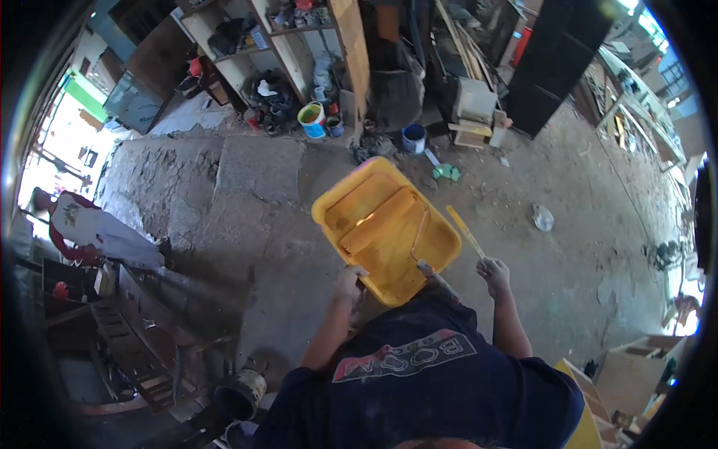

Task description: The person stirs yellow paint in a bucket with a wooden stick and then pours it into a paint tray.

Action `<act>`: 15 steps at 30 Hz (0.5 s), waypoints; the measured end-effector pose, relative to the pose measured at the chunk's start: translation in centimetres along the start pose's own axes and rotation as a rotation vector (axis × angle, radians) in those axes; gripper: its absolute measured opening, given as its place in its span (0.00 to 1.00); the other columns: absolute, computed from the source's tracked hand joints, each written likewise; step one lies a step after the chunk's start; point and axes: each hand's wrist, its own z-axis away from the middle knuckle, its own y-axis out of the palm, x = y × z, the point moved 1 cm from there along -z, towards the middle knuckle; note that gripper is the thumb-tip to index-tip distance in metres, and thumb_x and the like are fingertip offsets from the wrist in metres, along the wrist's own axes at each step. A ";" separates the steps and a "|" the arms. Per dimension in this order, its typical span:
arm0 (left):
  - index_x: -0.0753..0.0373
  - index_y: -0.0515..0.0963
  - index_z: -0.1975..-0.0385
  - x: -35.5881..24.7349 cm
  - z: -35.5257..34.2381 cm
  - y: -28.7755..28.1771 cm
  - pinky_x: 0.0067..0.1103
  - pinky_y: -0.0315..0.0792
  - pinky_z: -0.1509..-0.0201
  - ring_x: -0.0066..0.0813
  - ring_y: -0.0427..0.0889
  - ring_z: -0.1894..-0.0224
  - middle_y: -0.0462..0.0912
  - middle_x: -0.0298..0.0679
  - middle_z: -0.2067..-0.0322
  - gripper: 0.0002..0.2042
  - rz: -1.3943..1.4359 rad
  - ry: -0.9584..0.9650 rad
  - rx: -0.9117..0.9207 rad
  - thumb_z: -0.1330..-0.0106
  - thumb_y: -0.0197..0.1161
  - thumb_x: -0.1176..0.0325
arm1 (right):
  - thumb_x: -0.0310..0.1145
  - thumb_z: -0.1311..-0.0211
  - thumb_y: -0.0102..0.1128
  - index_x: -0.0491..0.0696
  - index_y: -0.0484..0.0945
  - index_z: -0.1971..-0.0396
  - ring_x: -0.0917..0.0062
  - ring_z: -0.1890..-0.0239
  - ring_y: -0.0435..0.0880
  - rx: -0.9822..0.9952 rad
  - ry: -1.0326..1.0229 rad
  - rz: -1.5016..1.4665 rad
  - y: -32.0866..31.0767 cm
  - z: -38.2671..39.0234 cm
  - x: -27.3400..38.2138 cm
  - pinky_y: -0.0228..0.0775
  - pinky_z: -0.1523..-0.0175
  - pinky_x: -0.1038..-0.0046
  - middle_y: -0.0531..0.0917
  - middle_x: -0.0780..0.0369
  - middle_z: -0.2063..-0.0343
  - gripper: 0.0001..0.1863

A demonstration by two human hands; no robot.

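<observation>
A yellow paint tray (385,283), coated inside with orange-yellow paint, is in front of my body. My left hand (351,286) is closed on its near left edge. Across the tray lies a paint roller (379,223), its sleeve soaked in the same colour. The roller's wire frame bends toward me, and its handle (440,281) sticks out over the near right rim. My right hand (493,277) is closed round the lower end of a flat, paint-covered stick (465,231). The stick points up and away, to the right of the tray and apart from it.
Shelving (284,52) with cans and clutter stands at the back. A white-and-blue paint bucket (312,120) and a smaller bucket (413,139) stand before it. A crumpled plastic bag (543,218) lies on the floor at right. Another person (97,228) is at far left, near wooden furniture (131,329).
</observation>
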 end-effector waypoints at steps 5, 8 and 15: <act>0.71 0.72 0.43 -10.5 -3.9 0.2 0.40 0.81 0.41 0.47 0.83 0.49 0.82 0.47 0.52 0.26 0.006 0.163 -0.020 0.47 0.57 0.83 | 0.32 0.30 0.63 0.38 0.80 0.60 0.68 0.60 0.90 0.129 -0.057 0.119 11.8 -15.0 3.0 0.86 0.53 0.68 0.87 0.53 0.62 0.11; 0.70 0.72 0.40 -14.8 -5.2 -1.9 0.46 0.83 0.45 0.49 0.85 0.49 0.83 0.47 0.49 0.28 0.132 0.104 0.059 0.46 0.58 0.81 | 0.33 0.31 0.65 0.38 0.83 0.57 0.70 0.62 0.90 0.121 -0.065 0.207 22.7 -20.2 5.7 0.87 0.55 0.68 0.88 0.55 0.64 0.12; 0.71 0.73 0.40 -27.5 -14.1 -5.3 0.43 0.83 0.44 0.49 0.85 0.51 0.84 0.47 0.51 0.28 0.080 0.095 -0.104 0.46 0.57 0.79 | 0.32 0.31 0.65 0.40 0.85 0.56 0.75 0.68 0.89 0.136 -0.169 0.203 43.6 -30.4 7.7 0.86 0.61 0.72 0.88 0.60 0.66 0.12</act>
